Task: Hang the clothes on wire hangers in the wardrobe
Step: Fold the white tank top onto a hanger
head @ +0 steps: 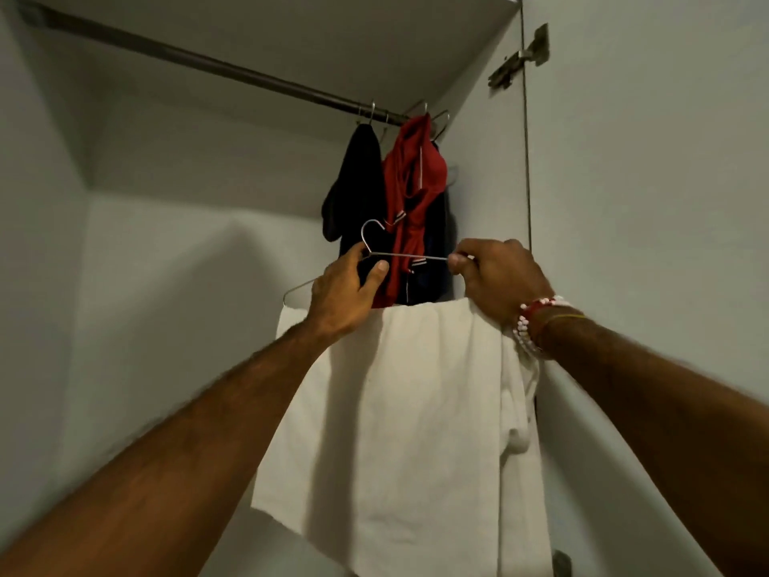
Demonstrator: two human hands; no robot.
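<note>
Red-and-white beaded bracelets [537, 322], metal door hinge [520, 58]

Dim, greyish light is filling the wardrobe [174, 260]. Soft shadows are lying in its back corners. The forearms [166, 451] are looking stretched and slightly blurry.

White cloth [395, 410] draped over a wire hanger [399, 254] (hook up) — below the rail [208, 60], near a hung red garment [410, 181].

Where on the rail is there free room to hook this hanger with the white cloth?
The rail is bare from the left wall up to the dark garment. The right end is crowded: dark garment, red garment and empty hangers bunch against the side panel.
</note>
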